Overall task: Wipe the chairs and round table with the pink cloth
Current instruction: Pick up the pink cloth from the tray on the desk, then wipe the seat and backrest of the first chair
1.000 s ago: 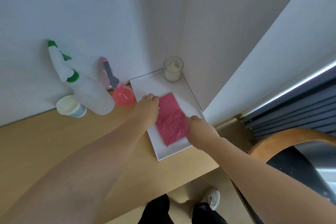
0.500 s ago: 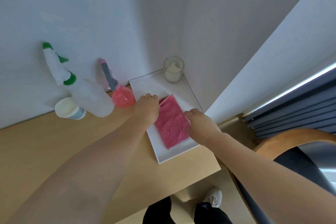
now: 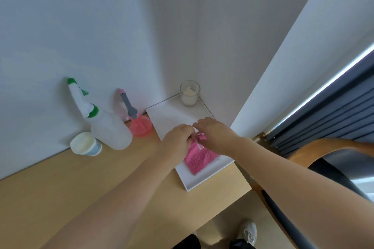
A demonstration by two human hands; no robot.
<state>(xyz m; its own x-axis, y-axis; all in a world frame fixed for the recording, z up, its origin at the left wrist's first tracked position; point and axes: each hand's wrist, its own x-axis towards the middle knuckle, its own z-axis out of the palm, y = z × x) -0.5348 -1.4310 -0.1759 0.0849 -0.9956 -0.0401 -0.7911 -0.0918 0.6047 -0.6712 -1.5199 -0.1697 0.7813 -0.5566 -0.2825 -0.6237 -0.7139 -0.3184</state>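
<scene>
the pink rectangular cloth (image 3: 199,157) has a rough, nubbly pile. the flat white tray (image 3: 168,115) looks smooth and matt, the pale wooden worktop (image 3: 60,184) smooth with a faint sheen. along the worktop's back edge: a frosted white plastic spray bottle (image 3: 110,129), a translucent pink plastic sprayer (image 3: 140,126), a clear glossy glass jar (image 3: 189,93).

1 second ago the pink cloth (image 3: 199,158) lay flat and spread on the white tray (image 3: 172,115). Now its far end is gathered into a bunch and raised off the tray, while its near part lies flat. The left hand (image 3: 178,139) has gone from resting at the cloth's far left edge to pinching that bunched end. The right hand (image 3: 214,135) has moved from the cloth's near right edge to the far end, just beside the left hand, covering the bunch; its grip is hidden.
</scene>
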